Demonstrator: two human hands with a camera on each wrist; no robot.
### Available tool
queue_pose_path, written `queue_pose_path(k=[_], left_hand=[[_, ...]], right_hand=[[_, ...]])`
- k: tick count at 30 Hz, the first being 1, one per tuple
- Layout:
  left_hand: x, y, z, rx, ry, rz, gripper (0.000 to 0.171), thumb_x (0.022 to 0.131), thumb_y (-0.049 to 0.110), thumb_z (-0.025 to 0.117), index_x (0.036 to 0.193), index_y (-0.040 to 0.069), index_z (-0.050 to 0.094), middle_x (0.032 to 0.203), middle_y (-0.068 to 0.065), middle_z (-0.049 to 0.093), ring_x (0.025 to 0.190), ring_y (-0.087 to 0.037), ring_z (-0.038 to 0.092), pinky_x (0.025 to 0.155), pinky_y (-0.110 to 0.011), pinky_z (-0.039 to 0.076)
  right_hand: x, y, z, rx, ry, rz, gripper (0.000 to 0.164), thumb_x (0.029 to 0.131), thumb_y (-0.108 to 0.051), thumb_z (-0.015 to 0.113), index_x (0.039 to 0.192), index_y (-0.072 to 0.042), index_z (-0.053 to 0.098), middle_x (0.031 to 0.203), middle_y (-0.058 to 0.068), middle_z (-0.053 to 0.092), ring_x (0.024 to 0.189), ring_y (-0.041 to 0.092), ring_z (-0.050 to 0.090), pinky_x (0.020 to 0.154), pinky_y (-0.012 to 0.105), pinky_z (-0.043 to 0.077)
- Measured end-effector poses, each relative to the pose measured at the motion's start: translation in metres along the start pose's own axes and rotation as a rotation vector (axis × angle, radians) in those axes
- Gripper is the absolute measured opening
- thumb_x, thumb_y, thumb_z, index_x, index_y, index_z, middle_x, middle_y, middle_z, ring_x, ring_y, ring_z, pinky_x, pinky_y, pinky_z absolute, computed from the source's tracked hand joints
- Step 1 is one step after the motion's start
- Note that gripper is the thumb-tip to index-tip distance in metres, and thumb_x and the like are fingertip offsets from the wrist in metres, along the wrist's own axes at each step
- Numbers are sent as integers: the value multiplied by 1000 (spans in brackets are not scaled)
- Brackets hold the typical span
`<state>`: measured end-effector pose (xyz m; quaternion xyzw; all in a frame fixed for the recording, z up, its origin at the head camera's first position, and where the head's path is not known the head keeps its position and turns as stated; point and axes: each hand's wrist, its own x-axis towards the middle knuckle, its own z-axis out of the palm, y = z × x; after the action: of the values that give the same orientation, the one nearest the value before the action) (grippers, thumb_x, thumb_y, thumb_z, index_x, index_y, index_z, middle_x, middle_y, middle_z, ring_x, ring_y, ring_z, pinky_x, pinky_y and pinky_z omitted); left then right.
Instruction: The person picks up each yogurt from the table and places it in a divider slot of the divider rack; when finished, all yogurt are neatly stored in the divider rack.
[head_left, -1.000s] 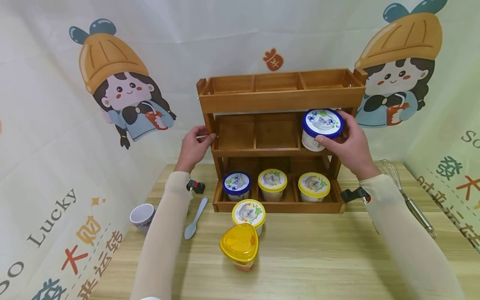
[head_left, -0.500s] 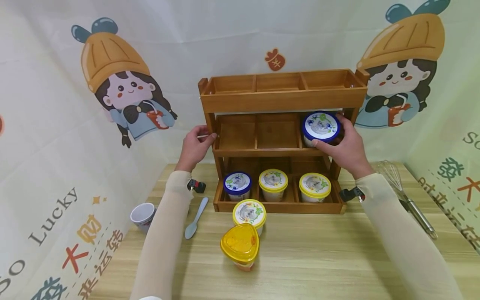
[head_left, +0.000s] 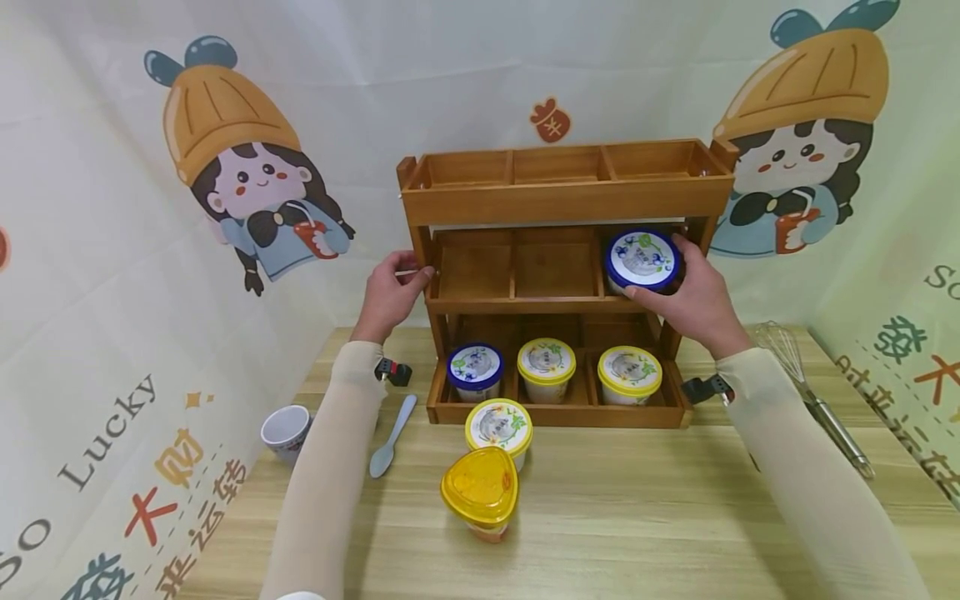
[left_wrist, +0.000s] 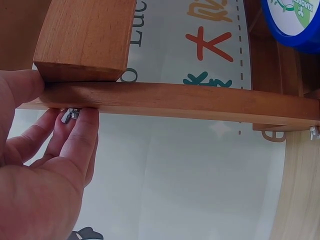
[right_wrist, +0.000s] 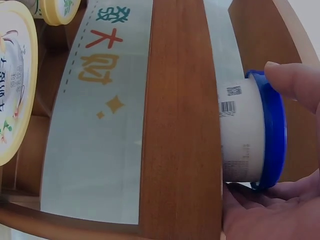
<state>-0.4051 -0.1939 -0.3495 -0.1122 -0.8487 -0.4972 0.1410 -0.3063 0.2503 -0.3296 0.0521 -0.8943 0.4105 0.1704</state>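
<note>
A three-tier wooden rack [head_left: 566, 200] stands at the back of the table. My left hand [head_left: 392, 290] pinches its left upright; in the left wrist view the thumb and the fingers [left_wrist: 82, 137] lie on opposite sides of the wooden bar, near a wing nut. My right hand [head_left: 701, 300] holds a blue-lidded tub [head_left: 642, 258] in the right compartment of the middle tier. In the right wrist view the shelf's front board hides the base of that white tub [right_wrist: 244, 132], and my thumb lies at the rim of its lid.
On the bottom tier sit a blue-lidded tub [head_left: 476, 367] and two yellow-lidded tubs [head_left: 547, 360]. In front stand another yellow-lidded tub [head_left: 498, 425] and a cup with an orange-yellow lid [head_left: 480, 487]. A spoon [head_left: 392, 437] and mug [head_left: 285, 429] lie left, a whisk [head_left: 817, 400] right.
My right hand has moved the blue-lidded tub back and down, from in front of the middle tier into its right compartment. The left hand keeps its hold on the upright.
</note>
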Motion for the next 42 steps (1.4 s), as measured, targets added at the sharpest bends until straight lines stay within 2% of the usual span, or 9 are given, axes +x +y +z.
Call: queue_pose_path(k=[8,17,23,26,29,31,36,40,42], left_hand=[[-1,0,0,13,0,-9,55,104,38,67,147,5,54,144,-19,62,127,-35,66,108,-51,56],[-3,-1,-1,3,-2,-15,55,104,37,67,147,5,54,144,-19,61,127,-34,66,107,-50,56],[-2,0,-2,-5,1,-12,54,104,36,67,146,6,55,144,-18,62,127,-34,66,107,-50,56],[-2,1,-1,-8,-2,-9,54,104,36,67,146,6,55,144,-18,61,127,-34,66,106,-50,57],[-2,2,-1,-9,-5,-10,54,104,37,68,146,6,55,144,-18,62,127,-34,66,107,-50,57],[-2,1,0,-9,-4,-10,53,104,37,68,146,6,55,144,-18,62,127,-34,66,107,-50,57],[-1,1,0,-4,0,-14,54,104,37,67,146,7,55,145,-18,61,128,-34,66,107,-50,56],[-1,1,0,-3,0,-13,54,104,37,67,147,6,55,145,-18,61,128,-34,66,108,-50,56],[-2,1,0,-2,0,-13,54,104,37,67,146,6,55,145,-19,61,128,-35,66,108,-50,56]], right_hand=[[-12,1,-8,141,-11,-45,112,90,-32,86,170,-7,12,171,24,30,156,42,36,124,55,37],[-38,2,-13,98,43,-88,99,94,-30,83,167,-4,21,166,24,39,150,44,44,117,59,41],[-55,2,-10,91,48,-108,92,94,-31,82,165,-5,29,163,20,45,148,40,47,115,55,45],[-64,3,-7,102,71,-121,86,94,-29,81,162,-5,35,163,18,46,147,38,48,115,43,49],[-72,5,-3,108,82,-146,81,95,-27,81,160,-5,38,160,18,48,145,38,50,110,23,51],[-76,7,0,116,66,-162,79,96,-25,80,160,-4,39,159,18,50,143,39,51,105,10,48],[-86,9,13,123,-9,-201,76,94,-18,81,157,-1,42,156,22,53,140,42,54,96,0,41],[-92,13,30,121,-72,-238,74,94,-15,81,155,2,43,152,24,56,138,42,56,96,1,43],[-95,16,41,135,-115,-245,74,94,-15,80,155,2,43,151,23,57,137,41,58,100,12,51]])
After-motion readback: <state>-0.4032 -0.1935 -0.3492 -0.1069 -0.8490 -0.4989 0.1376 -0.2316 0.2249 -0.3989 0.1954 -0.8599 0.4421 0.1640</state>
